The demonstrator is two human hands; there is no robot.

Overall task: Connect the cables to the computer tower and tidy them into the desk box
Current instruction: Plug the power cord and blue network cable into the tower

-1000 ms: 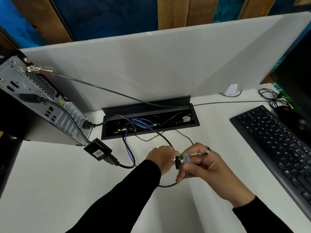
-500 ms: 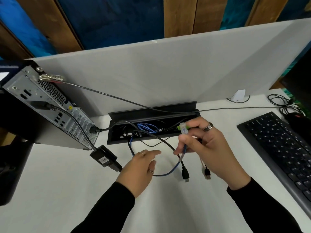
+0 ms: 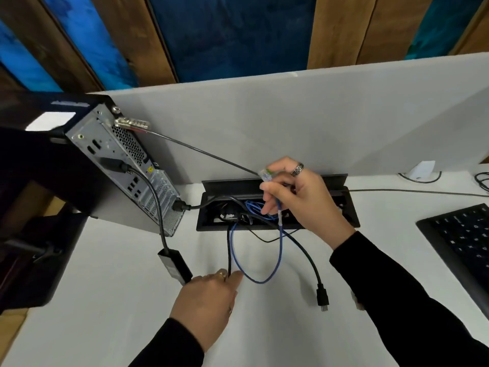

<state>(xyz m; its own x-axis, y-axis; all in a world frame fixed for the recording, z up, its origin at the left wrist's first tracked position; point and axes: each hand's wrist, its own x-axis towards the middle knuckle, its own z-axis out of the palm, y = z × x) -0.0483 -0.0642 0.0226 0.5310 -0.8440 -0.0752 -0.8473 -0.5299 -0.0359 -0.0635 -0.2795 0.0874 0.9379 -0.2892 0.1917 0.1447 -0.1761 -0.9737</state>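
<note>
White desk (image 3: 119, 300); right hand (image 3: 304, 200) pinched blue cable (image 3: 264, 276) plug above box (image 3: 352, 218), left hand (image 3: 206, 303) gripped black lead (image 3: 229, 250) before it. Loop might snag, yanking that lead.

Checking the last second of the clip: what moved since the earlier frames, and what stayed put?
The right hand lifted the blue cable's clear plug from near the desk front up over the desk box, still pinching it. The left hand let go of the black plug, now lying on the desk, and moved left to the adapter. The tower and keyboard look unmoved.
</note>
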